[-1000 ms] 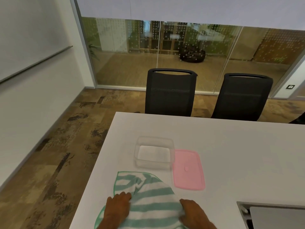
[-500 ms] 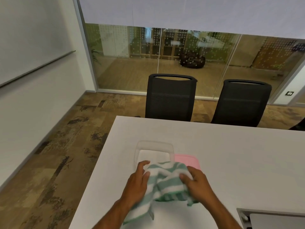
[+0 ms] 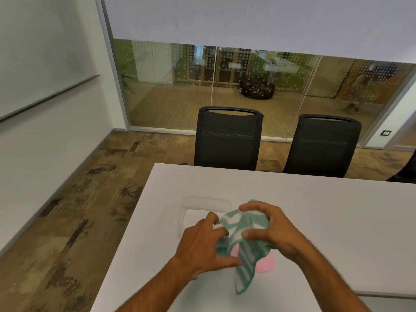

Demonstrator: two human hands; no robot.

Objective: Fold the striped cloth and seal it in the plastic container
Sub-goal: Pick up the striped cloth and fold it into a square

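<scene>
The green-and-white striped cloth point(image 3: 245, 251) hangs bunched above the white table point(image 3: 326, 210), gripped from both sides. My left hand point(image 3: 202, 242) pinches its left edge and my right hand point(image 3: 270, 228) clutches its upper right part; a loose tail dangles toward me. The clear plastic container point(image 3: 198, 210) sits open on the table just beyond my left hand, partly hidden by it. The pink lid point(image 3: 266, 264) lies flat to the container's right, mostly covered by the cloth and my right hand.
Two black mesh office chairs point(image 3: 227, 138) point(image 3: 322, 145) stand at the table's far edge in front of a glass wall. The table's left edge point(image 3: 135, 212) drops off to patterned brown floor.
Both hands lifted the cloth off the near table edge, bunched it, and carried it forward and right, over the pink lid beside the container.
</scene>
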